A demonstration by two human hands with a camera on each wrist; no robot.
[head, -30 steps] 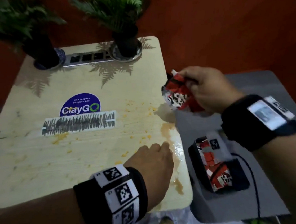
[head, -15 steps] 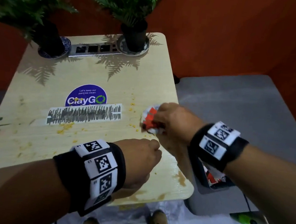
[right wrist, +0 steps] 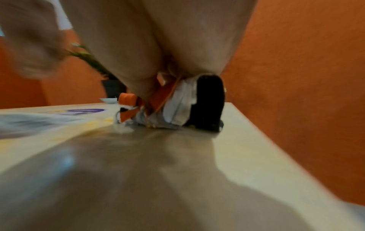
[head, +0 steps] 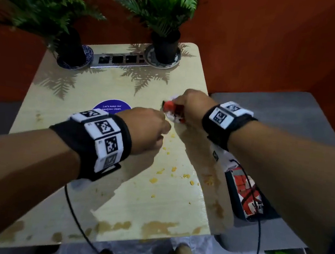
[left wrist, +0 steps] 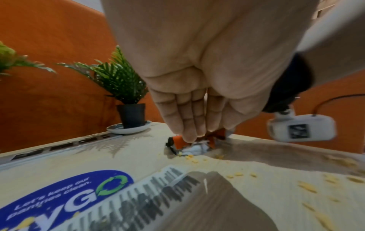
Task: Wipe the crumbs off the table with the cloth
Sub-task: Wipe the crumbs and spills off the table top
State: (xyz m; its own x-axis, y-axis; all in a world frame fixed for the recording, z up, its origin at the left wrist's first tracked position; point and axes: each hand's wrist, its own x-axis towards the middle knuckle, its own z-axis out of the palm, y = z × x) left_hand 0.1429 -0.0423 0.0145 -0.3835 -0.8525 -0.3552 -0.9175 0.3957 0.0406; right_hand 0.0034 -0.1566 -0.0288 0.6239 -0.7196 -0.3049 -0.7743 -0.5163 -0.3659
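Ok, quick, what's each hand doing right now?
Left hand: fingertips on the cloth; grip cannot be told.
Right hand: closed on the cloth.

Pale wood counter (head: 144, 212). Far edge: left fern (head: 71, 50) and right fern (head: 165, 46), both potted on saucers, socket strip (head: 120, 59) between them. Centre: round blue sticker (head: 112, 107), scribbled-over label (left wrist: 154, 192) just nearer. Crumpled cloth (head: 171, 112) right of sticker. Yellow crumbs (head: 173, 169) scattered near-right. Brown stains (head: 159, 227) along near edge.
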